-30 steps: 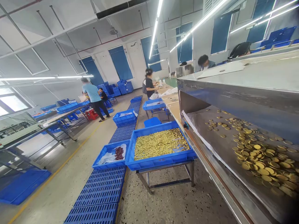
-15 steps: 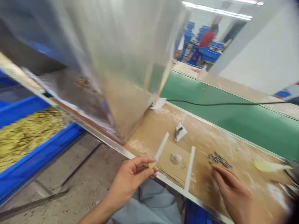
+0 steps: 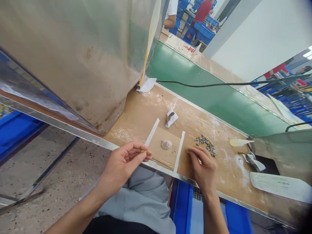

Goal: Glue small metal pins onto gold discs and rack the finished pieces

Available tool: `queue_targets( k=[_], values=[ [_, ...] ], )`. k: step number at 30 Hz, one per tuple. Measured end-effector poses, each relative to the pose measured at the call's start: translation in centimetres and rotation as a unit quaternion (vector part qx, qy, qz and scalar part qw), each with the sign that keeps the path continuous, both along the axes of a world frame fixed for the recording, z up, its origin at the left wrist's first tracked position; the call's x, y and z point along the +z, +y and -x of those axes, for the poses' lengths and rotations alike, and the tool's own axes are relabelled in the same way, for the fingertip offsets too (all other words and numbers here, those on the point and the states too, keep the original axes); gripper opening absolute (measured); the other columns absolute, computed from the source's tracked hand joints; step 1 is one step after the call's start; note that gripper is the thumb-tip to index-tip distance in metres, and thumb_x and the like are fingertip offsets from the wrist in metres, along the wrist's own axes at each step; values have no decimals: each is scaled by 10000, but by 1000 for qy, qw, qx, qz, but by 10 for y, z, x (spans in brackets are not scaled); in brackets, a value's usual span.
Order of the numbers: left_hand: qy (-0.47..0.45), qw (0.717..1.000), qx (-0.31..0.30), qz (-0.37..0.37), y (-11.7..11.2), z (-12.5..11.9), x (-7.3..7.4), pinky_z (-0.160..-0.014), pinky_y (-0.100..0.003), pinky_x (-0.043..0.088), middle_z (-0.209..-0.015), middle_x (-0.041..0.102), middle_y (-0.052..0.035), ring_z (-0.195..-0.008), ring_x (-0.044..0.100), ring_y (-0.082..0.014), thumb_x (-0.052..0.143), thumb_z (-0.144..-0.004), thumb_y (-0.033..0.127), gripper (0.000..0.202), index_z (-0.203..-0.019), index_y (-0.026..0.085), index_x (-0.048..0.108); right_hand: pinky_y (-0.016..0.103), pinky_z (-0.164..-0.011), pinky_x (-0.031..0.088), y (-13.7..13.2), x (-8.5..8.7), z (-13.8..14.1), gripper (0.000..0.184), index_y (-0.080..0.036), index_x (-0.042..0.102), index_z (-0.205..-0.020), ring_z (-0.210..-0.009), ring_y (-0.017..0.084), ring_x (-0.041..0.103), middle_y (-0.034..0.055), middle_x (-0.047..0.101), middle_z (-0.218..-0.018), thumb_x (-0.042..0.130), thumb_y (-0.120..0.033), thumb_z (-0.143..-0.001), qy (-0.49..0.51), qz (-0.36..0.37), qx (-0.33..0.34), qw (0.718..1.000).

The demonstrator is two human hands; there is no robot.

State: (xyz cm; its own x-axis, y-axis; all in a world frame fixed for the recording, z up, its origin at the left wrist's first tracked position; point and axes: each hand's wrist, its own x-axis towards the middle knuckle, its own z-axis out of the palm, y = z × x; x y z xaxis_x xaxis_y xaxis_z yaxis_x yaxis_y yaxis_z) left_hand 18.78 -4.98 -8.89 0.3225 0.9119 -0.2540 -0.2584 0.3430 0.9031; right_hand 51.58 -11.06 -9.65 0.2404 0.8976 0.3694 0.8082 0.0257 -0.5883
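My left hand (image 3: pixel 124 162) hovers at the near edge of the brown worktop (image 3: pixel 146 113), thumb and fingertips pinched on a small yellow disc (image 3: pixel 143 151). My right hand (image 3: pixel 203 165) rests on the worktop with its fingers curled, their tips beside a small pile of tiny blue and gold parts (image 3: pixel 205 144); whether it holds one is hidden. Between the hands lie two white strips (image 3: pixel 152 132) framing a cardboard patch with a small clear blob (image 3: pixel 166 144).
A tall metal housing (image 3: pixel 73 58) stands at the left. A green conveyor belt (image 3: pixel 214 94) runs behind the worktop, with a black cable (image 3: pixel 207 85) over it. A crumpled white scrap (image 3: pixel 171 118), a pale spatula (image 3: pixel 237 142) and a white sheet (image 3: pixel 280 187) lie nearby. People stand far behind.
My view swung from the factory aisle and trays of gold discs down to the worktop. Over the last half second my right hand slid left toward the small parts; the left stayed pinched.
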Motion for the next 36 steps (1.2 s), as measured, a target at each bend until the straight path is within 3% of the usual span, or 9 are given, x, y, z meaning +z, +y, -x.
queue_targets(
  k=[2,6,12,16,23,36],
  values=[
    [-25,1000,-5,7,2,-3,-4,-969,-283,698,-1088,921,-39,-1001,880,-193,847,-1058,313,127,-1100,211,784,407,-945,617,2,8,12,170,-291,875,-1093,-1087,259,784,60,827,-1177,714,-343,-1119,11,-15,1,1000],
    [-46,998,0,30,2,-6,-12,-987,-312,708,-1123,929,-43,-1025,892,-212,873,-1044,347,233,-1229,219,813,418,-954,651,8,28,42,121,-311,880,-1108,-1081,261,807,47,841,-1152,764,-278,-1093,6,-62,15,998],
    [-34,999,24,25,-2,-4,-19,-881,-299,735,-1074,927,-51,-951,886,-221,884,-1027,363,173,-1095,205,902,414,-940,697,24,35,70,166,-302,871,-1099,-1054,246,833,41,858,-1134,728,-219,-1113,-13,-78,67,995],
    [-72,996,35,36,-3,-3,-20,-818,-312,751,-984,914,-50,-887,878,-219,885,-1032,373,220,-1153,193,844,391,-941,699,30,34,76,199,-290,868,-1100,-1046,233,836,40,852,-1130,701,-183,-1124,-38,-77,90,992],
    [-80,996,23,31,-4,-2,-21,-837,-321,759,-962,906,-43,-899,872,-211,856,-1058,367,234,-1229,206,852,338,-967,647,32,37,82,245,-277,857,-1115,-1071,205,821,27,843,-1151,693,-95,-1111,-69,-68,109,989],
    [-79,996,8,39,-4,-1,-23,-921,-326,755,-1095,916,-61,-979,879,-208,855,-1058,332,305,-1328,193,824,339,-988,615,32,43,82,259,-274,848,-1137,-1098,194,802,21,831,-1174,682,-76,-1116,-96,-57,116,987]
  ],
)
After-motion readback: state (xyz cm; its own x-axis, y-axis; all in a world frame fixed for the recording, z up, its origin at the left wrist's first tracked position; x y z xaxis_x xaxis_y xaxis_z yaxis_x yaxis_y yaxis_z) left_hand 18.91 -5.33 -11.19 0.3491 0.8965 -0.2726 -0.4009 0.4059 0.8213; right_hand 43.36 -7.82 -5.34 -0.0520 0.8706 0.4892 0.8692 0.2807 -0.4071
